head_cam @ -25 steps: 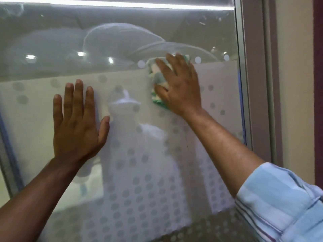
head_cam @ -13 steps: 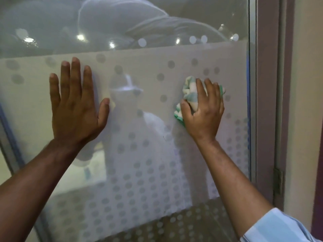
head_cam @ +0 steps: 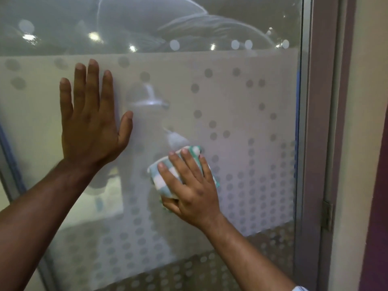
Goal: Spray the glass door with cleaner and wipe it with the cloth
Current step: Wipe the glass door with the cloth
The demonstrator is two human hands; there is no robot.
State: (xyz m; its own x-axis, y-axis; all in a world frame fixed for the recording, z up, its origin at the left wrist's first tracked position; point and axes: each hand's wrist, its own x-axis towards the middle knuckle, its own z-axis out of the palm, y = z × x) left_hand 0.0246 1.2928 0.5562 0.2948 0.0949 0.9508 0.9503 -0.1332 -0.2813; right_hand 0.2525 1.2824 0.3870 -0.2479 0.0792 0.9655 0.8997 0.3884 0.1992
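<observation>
Meanwhile right hand (head_cam: pixel 190 192) presses cloth (head_cam: pixel 161 175) against glass door (head_cam: pixel 241 122).

— What do you have in front of you?

— You face the door (head_cam: pixel 241 97), an upright glass pane with a frosted band full of dots; above the band the glass is clear.

— What touches it directly?

— Your left hand (head_cam: pixel 90 122) lies flat on it, fingers spread. Lower and to the right, the cloth (head_cam: pixel 165 175) is against the glass, and your right hand (head_cam: pixel 191 185) covers most of it.
</observation>
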